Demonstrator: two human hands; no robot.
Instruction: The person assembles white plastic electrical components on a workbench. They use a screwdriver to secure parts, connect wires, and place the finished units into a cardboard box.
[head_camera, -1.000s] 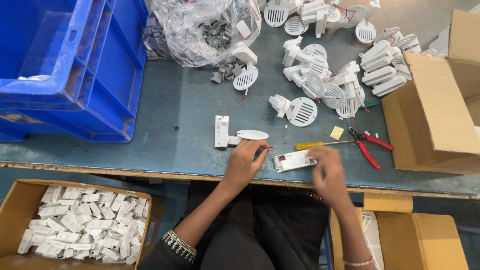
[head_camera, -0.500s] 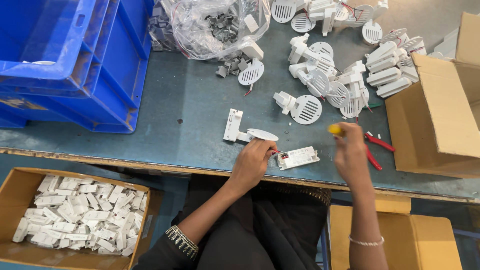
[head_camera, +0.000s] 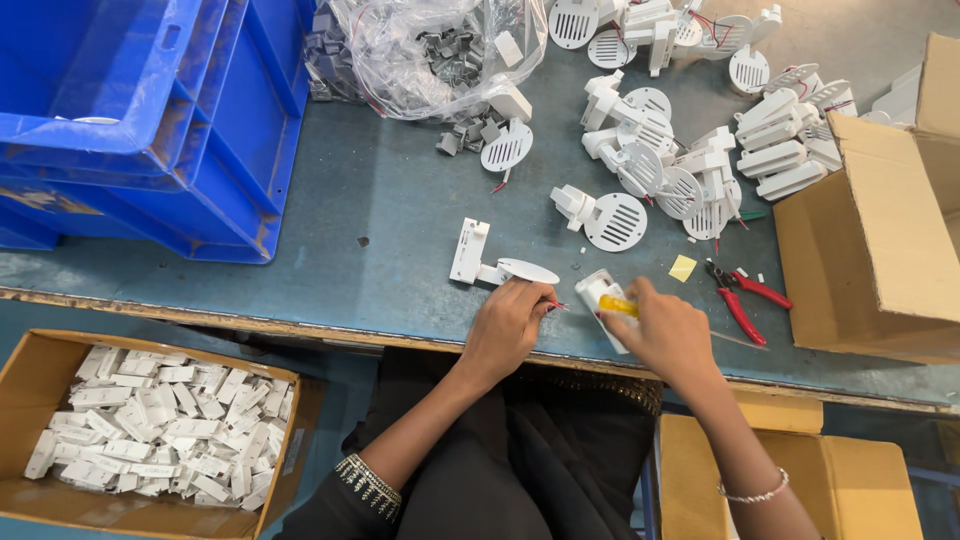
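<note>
My right hand (head_camera: 668, 335) covers most of the small white part (head_camera: 597, 291) and all but a bit of the yellow-handled tool (head_camera: 620, 306). My left hand (head_camera: 512, 325) hides whatever its fingertips pinch beside the thin red wires (head_camera: 556, 305). The frame cuts off the blue crates (head_camera: 150, 120) on the left and the cardboard box (head_camera: 880, 250) on the right. The contents of the clear bag (head_camera: 430, 50) are too small to identify.

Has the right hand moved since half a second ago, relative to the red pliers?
Yes. The right hand, gripping a yellow-handled screwdriver, has come leftward, away from the red pliers, to the small white part.
</note>
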